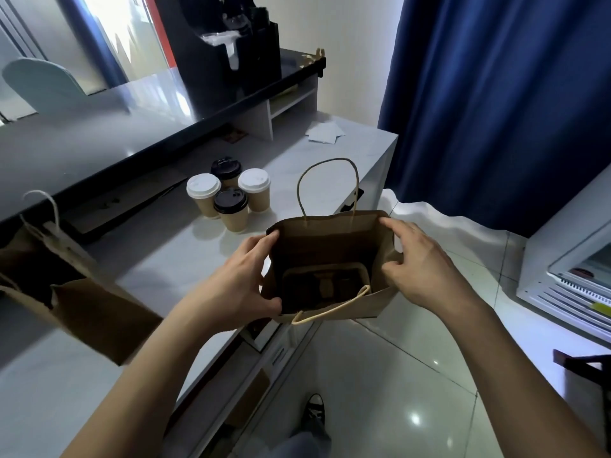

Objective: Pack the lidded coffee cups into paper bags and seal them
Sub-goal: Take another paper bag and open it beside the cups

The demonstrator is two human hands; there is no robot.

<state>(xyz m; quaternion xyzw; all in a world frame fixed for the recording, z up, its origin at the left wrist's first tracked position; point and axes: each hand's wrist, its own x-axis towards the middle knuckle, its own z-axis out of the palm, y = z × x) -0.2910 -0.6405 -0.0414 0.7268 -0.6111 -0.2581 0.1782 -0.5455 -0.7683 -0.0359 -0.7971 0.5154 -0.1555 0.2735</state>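
A brown paper bag [330,246] with twine handles stands open at the counter's near edge, a cardboard cup carrier lying at its bottom. My left hand [238,282] grips the bag's left side, thumb on the outside and fingers at the rim. My right hand [420,262] pinches the bag's right wall, index finger on the top corner. Several lidded coffee cups [229,196] stand clustered on the counter behind the bag, two with white lids and two with black lids.
Another brown paper bag [82,292] lies at the left on the grey counter [158,259]. White napkins [325,132] sit at the far end. A black raised shelf with a dispenser [228,54] runs along the back. A blue curtain [496,94] hangs right.
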